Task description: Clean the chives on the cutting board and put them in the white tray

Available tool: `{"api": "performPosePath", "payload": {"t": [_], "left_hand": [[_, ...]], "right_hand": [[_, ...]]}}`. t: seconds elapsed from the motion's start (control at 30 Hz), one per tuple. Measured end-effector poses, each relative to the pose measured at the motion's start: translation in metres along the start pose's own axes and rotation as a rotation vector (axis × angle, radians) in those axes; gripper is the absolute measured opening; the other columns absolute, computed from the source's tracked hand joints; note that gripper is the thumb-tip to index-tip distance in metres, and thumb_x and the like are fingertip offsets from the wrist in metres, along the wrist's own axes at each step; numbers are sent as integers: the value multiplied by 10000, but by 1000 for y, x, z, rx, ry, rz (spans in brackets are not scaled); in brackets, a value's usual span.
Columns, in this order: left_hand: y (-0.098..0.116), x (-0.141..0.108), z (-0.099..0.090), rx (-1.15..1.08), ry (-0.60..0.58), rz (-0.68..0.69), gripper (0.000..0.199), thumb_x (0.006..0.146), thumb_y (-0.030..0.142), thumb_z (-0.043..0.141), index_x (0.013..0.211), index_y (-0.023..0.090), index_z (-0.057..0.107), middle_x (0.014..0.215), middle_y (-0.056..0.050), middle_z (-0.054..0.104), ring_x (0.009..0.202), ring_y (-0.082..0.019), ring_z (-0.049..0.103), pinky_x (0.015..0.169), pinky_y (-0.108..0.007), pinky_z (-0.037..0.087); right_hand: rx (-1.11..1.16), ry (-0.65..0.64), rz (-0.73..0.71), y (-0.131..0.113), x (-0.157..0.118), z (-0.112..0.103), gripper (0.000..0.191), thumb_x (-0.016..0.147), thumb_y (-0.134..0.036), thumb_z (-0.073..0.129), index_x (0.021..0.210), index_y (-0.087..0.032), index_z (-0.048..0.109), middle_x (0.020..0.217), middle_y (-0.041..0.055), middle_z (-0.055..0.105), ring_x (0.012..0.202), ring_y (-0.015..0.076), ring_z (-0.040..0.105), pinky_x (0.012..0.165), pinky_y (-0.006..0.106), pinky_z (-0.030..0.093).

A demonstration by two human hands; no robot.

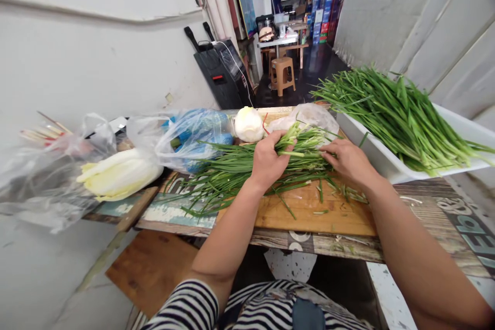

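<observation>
My left hand [269, 161] is closed around a small bunch of garlic chives [288, 140], pale stem ends pointing up and right. Under it a larger heap of garlic chives [228, 167] lies across the wooden cutting board [309, 211], green tips to the left. My right hand [350, 162] is beside the stem ends, thumb and fingers drawn together in a pinch; what is between them is too small to make out. Short cut bits of stem [350, 193] lie on the board below my right hand.
On the right, a white tub [371, 152] holds more garlic chives [402, 118]. Leftward are a napa cabbage [121, 172], a knife-like wooden handle [137, 209] and blue plastic bags [201, 134]. A round white vegetable [248, 124] and a clear bag [309, 116] sit behind the heap.
</observation>
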State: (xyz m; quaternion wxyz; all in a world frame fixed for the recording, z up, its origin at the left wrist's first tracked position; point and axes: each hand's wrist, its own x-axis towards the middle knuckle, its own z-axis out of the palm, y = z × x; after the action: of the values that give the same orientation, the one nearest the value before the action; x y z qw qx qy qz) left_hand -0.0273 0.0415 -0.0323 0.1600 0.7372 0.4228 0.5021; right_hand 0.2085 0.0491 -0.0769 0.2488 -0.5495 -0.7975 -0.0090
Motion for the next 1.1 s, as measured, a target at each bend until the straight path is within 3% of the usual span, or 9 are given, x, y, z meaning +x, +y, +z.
{"api": "performPosePath", "payload": {"t": [0.13,0.23,0.4,0.57,0.8,1.1], "left_hand": [[-2,-1,1,-18,-20,-1,141,870,212,622,984,158,686,932,-25,727,845,-143,662,835,-251,513],[-4,-2,3,9,-51,-13,180,862,200,624,1026,152,679,993,-43,732,898,-161,668,886,-282,512],[-7,-2,5,62,-140,7,232,860,236,650,1074,147,669,1045,-67,725,966,-187,664,920,-303,503],[-5,-2,5,127,-201,1,188,879,222,600,1042,147,658,1007,-63,718,923,-184,656,869,-288,494],[-5,-3,6,108,-369,20,179,889,242,577,1024,154,654,988,-51,718,876,-185,645,801,-285,477],[-3,-1,8,45,-387,17,168,859,190,596,1007,146,664,976,-45,717,880,-180,643,808,-278,470]], "right_hand": [[-34,-116,61,-3,-3,2,281,937,-293,490,1018,-221,749,865,74,758,795,212,679,705,289,456],[-67,-87,93,-4,-2,-1,211,884,-265,553,955,-224,747,754,59,717,704,199,640,641,282,424],[56,120,-28,-4,0,-17,167,837,-323,621,852,-208,742,885,92,668,845,234,616,734,333,457],[327,93,29,-16,-1,-28,221,852,-362,597,909,-197,733,818,60,693,688,182,602,651,309,457],[507,120,80,-39,-3,-39,229,825,-364,597,871,-197,747,823,49,739,710,186,636,675,306,485],[501,134,-46,-50,-2,-34,174,834,-314,605,852,-200,736,872,58,727,783,190,649,720,315,493]]}}
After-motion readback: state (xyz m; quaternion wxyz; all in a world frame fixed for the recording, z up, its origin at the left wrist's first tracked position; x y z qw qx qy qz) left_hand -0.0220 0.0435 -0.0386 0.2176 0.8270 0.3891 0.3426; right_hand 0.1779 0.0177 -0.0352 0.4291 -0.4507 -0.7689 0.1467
